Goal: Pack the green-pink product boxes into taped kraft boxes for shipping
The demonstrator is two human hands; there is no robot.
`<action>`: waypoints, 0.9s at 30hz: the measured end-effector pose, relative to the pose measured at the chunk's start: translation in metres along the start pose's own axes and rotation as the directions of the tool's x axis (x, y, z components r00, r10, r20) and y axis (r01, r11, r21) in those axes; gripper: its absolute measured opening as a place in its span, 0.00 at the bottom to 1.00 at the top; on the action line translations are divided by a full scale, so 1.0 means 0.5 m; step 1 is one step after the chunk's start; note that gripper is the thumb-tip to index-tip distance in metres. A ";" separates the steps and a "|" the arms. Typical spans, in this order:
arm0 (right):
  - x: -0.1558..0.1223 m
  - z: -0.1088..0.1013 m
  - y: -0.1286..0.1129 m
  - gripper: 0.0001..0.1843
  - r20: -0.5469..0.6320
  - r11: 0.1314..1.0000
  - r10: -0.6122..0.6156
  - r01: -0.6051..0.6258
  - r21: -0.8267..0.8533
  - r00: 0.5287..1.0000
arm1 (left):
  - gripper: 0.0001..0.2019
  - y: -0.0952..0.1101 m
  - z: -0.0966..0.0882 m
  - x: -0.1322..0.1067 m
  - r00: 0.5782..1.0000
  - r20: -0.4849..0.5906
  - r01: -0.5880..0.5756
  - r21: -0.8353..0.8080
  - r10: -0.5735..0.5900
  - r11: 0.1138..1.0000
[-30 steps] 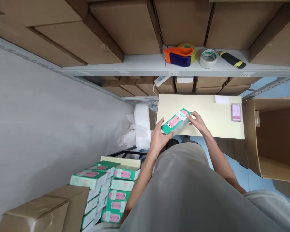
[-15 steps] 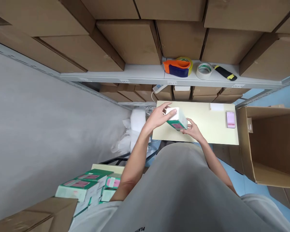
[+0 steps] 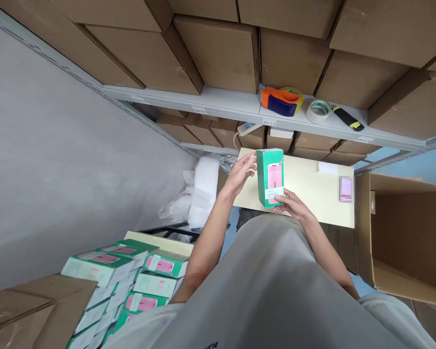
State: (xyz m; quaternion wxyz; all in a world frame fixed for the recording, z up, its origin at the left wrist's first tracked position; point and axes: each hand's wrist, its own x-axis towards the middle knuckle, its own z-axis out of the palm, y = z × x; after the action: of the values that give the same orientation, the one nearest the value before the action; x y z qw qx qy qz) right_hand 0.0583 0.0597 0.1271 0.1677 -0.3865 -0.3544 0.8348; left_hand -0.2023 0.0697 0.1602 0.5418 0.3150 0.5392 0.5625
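A green carton with a pink picture (image 3: 270,177) stands upright on its end above the pale yellow table (image 3: 308,189). My right hand (image 3: 292,206) grips its lower end from below. My left hand (image 3: 241,172) sits at the carton's upper left edge, fingers stretched toward it and touching the side. A stack of several matching green cartons (image 3: 131,276) lies low at my left, beside a brown cardboard box (image 3: 32,310).
An open cardboard box (image 3: 403,237) stands at the right of the table. The shelf (image 3: 218,99) above holds an orange tape dispenser (image 3: 280,99), a tape roll (image 3: 319,110) and a black-and-yellow cutter (image 3: 348,118). White foam wrap (image 3: 199,194) is piled left of the table. A small pink item (image 3: 346,189) lies on the table.
The carton was turned from lying flat in both hands to standing upright. My left hand moved from its lower left end up to its top left edge. The view shifted left.
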 end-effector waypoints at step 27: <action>0.058 -0.026 -0.056 0.40 -0.217 0.753 -0.513 0.314 -0.579 0.830 | 0.43 -0.137 0.008 -0.070 0.987 -0.048 0.145 -0.184 -0.156 0.972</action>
State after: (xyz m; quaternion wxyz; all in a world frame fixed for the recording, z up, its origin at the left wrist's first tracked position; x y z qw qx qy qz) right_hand 0.0496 0.1011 0.1263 0.3030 -0.4743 -0.6066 0.5614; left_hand -0.1723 0.0258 0.1044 0.5921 0.2055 0.5249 0.5758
